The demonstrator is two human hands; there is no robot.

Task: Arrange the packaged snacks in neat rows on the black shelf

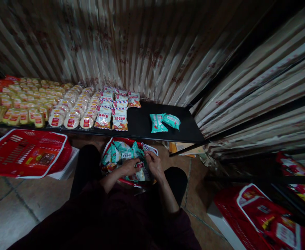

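My left hand point(129, 167) and my right hand point(153, 163) are both down in a red basket point(152, 149) on the floor between my knees, among several teal and white snack packets point(121, 151). Both hands have curled fingers closed around a small packet with a red label point(139, 166) held between them. On the black shelf point(142, 121) just beyond, two teal packets point(165, 122) lie side by side, apart from the rows.
Rows of snack packets point(63, 107) fill the shelf's left part, red-striped bags point(119, 119) nearest the middle. An almost empty red basket point(24, 152) sits at left, another red basket point(248, 215) with packets at lower right. Striped curtain behind and right.
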